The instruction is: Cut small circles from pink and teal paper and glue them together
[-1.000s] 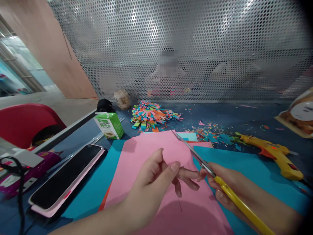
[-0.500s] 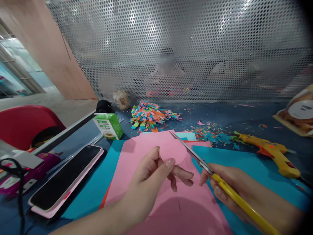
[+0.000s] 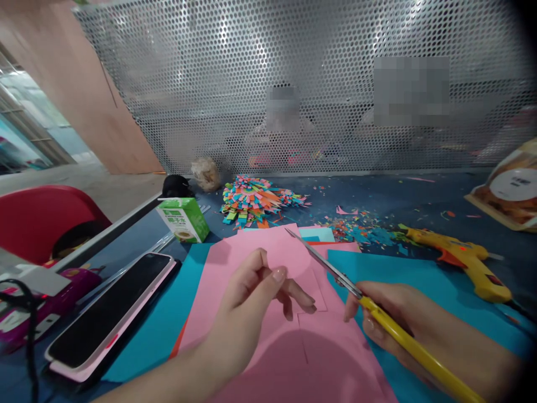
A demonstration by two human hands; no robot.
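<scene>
My left hand (image 3: 249,305) is over the pink paper sheets (image 3: 243,358), thumb and index finger pinched on a small piece of pink paper (image 3: 289,260). Its outline blends into the sheets behind, and the other fingers curl loosely beneath it. On the right, my right hand (image 3: 403,319) grips yellow-handled scissors (image 3: 344,280). Their long metal blades point up and to the left, nearly together, with the tip above the far part of the pink paper. Cut lines show in the top pink sheet. Blue paper (image 3: 419,285) lies under my right hand.
A fringed multicoloured paper bundle (image 3: 249,198) and scattered scraps (image 3: 364,232) lie behind the sheets. To the right is a yellow glue gun (image 3: 465,257); to the left, a phone (image 3: 111,308) and a green drink carton (image 3: 184,218). A perforated metal panel (image 3: 235,84) stands behind.
My left hand has shifted slightly left, away from the scissors, and the pink piece in it shows less clearly. My right hand keeps its grip on the scissors. The view has shifted a little.
</scene>
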